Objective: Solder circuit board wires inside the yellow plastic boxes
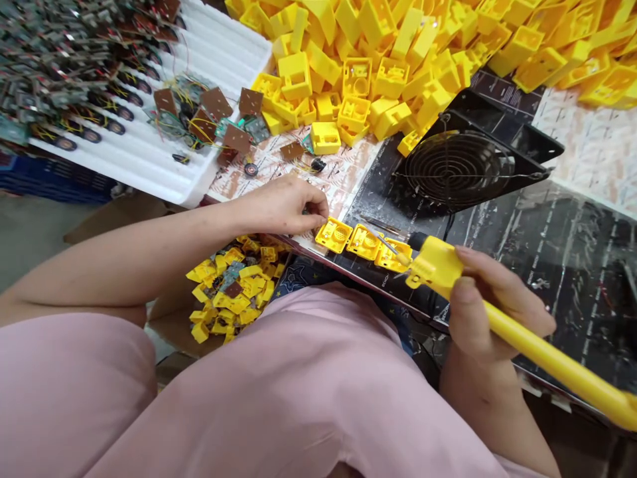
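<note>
Three small yellow plastic housings [365, 243] lie open side up in a row at the near edge of the bench. My left hand [303, 207] is at the leftmost one, its fingers curled and pinched at the upper left corner. Whatever the fingertips may hold is hidden. In my right hand [490, 305] is a yellow soldering iron [435, 262], with fingers and thumb wrapped around its body. Its thin metal tip points up and left over the middle and right housings. Whether the tip touches one I cannot tell.
A heap of yellow housings [368, 60] covers the back of the bench. A black fan [450, 166] stands behind the row. White foam trays [199, 179] with circuit boards are at left. Below the edge, a box holds finished-looking yellow parts [233, 285].
</note>
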Available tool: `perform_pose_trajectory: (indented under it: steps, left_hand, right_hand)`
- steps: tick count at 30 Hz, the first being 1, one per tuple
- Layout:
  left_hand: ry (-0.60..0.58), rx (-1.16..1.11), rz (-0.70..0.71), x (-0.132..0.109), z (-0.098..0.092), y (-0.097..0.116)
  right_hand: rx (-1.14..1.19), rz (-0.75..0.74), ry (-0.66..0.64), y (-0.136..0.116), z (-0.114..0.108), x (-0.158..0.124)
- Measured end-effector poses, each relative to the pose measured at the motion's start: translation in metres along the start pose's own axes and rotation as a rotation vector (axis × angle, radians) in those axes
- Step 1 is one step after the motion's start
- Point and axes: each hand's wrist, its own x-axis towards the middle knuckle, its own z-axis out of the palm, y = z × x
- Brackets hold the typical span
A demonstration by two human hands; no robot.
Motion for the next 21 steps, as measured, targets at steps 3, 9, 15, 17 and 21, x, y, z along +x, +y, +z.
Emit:
perform_pose_trajectory:
  steps: [3, 9, 15, 17, 21]
  left_hand:
    - [0.015, 0.093, -0.017, 0.000, 0.001, 0.005]
    - [0.033, 0.202, -0.019, 0.001, 0.008, 0.009]
    - [0.055, 0.247, 0.021, 0.001, 0.010, 0.008]
    - [0.072, 0.240, 0.051, 0.001, 0.010, 0.008]
    - [0.101, 0.250, 0.075, 0.002, 0.012, 0.007]
  right_hand:
    - [-0.004, -0.075, 0.018, -0.006, 0.002, -0.002]
    - [-0.040, -0.138, -0.078, -0.016, 0.012, 0.001]
    - [-0.121, -0.249, -0.129, -0.016, 0.017, 0.011]
    - [-0.112, -0.290, -0.133, -0.017, 0.017, 0.014]
    - [-0.110, -0.313, -0.182, -0.018, 0.014, 0.019]
